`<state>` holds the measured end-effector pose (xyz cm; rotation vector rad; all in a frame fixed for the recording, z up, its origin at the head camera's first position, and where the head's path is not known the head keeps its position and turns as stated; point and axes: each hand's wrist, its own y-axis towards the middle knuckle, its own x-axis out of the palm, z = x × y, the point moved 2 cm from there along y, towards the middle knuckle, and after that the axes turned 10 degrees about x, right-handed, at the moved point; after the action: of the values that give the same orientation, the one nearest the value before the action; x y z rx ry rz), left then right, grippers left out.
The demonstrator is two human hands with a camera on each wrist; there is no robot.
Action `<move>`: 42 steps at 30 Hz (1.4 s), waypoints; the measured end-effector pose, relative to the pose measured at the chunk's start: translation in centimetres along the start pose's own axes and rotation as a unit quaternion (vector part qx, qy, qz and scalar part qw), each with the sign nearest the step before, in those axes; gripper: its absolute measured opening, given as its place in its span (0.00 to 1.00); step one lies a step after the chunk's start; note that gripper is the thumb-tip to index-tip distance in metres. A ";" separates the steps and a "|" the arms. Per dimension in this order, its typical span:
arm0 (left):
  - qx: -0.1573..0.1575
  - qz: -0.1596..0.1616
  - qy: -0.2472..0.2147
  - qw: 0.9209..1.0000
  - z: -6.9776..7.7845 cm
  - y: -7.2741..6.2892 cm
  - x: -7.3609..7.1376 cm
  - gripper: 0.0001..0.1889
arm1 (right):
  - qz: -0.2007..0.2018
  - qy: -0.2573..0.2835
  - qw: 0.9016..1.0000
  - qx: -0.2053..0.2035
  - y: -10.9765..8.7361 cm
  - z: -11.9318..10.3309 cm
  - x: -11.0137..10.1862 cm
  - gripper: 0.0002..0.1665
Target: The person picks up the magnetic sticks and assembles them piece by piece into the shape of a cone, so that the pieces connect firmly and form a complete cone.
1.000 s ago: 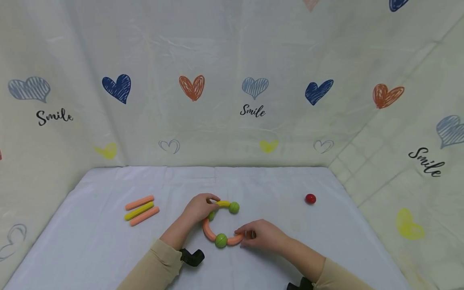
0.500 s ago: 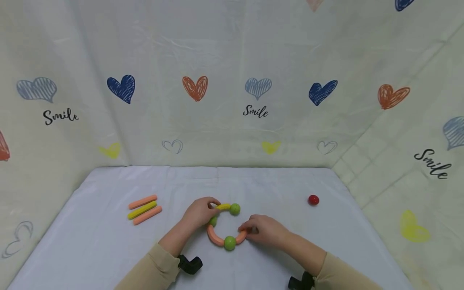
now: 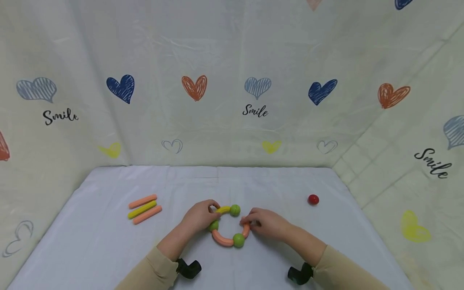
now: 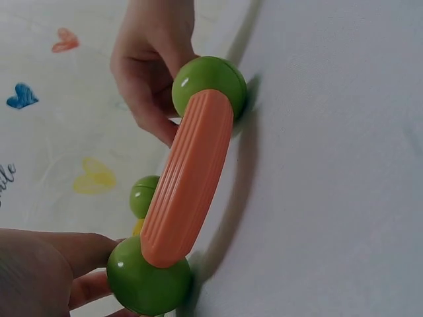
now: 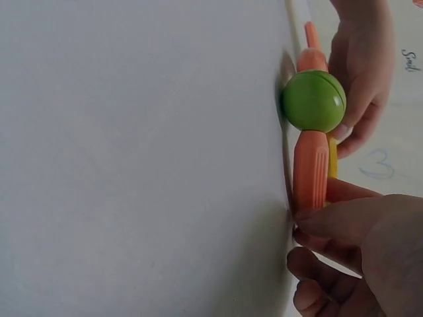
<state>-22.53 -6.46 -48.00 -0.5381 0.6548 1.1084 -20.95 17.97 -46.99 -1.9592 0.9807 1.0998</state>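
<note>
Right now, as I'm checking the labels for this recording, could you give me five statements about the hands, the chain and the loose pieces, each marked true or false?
1. The right hand pinches a curved orange piece of the chain. True.
2. The left hand is well away from the chain. False: its fingers are on the chain, by the curved yellow piece.
3. Three straight sticks, two orange and one yellow, lie side by side. True.
4. The red ball lies left of the sticks. False: it lies to their right.
5. Three green balls show in the chain. True.
</note>
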 end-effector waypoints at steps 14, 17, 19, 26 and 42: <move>-0.001 0.000 0.003 1.000 0.0 0.2 -0.2 0.12 | 0.055 0.057 0.990 0.118 -0.6 0.4 -0.2 0.15; 0.002 -0.001 0.008 1.000 -0.1 0.4 -0.1 0.12 | 0.056 0.061 0.986 0.146 -0.4 0.2 0.1 0.15; 0.001 -0.002 0.008 1.000 -0.2 0.5 0.0 0.12 | 0.055 0.067 0.983 0.164 -0.3 0.0 0.4 0.16; 0.002 -0.007 0.011 1.000 -0.1 0.8 0.1 0.12 | 0.059 0.071 0.974 0.207 -0.1 -0.9 1.0 0.24; 0.008 -0.011 0.005 1.000 0.3 0.5 0.1 0.13 | 0.091 0.108 0.961 0.240 0.9 -1.9 1.6 0.15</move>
<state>-22.91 -6.08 -47.89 -0.5365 0.6643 1.0801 -20.42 15.48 -47.74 -1.6316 1.4199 0.6620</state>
